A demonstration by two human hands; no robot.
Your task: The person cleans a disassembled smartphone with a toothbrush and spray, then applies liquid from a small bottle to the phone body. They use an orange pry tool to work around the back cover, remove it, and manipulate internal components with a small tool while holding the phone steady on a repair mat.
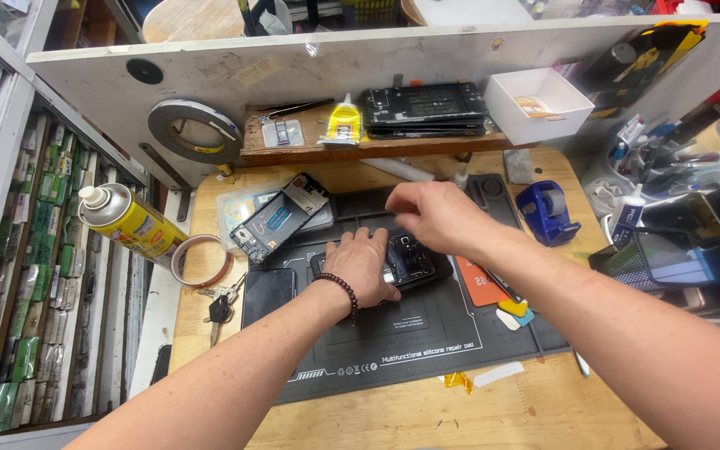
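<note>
- the left hand (366,267), a dark bead bracelet at its wrist, lies palm down on an opened black phone body with bare inner parts (410,260); its fingers are spread flat, pressing rather than gripping.
- that phone body sits near the middle of a black silicone repair mat (393,342) on the wooden table (377,421).
- the right hand (437,215) hovers just above the phone at its 12 o'clock side, fingers curled loosely downward; i cannot tell whether its grip has anything in it.
- at 10 o'clock from the left hand, a second opened phone frame with a blue part inside (279,218) leans on a clear plastic tray.
- at 9 o'clock, a yellow spray can with a white cap (127,221) lies tilted, with a ring of brown tape (202,260) and a bunch of keys (220,302) near it.
- at 3 o'clock from the right hand stands a blue tape dispenser (548,210).
- at 12 o'clock, a wooden shelf carries a yellow glue tube (343,123) and a stack of dark phone frames (424,108); a white open box (537,104) is beside them.
- an orange card (481,283) lies on the mat at 4 o'clock from the phone.
</note>
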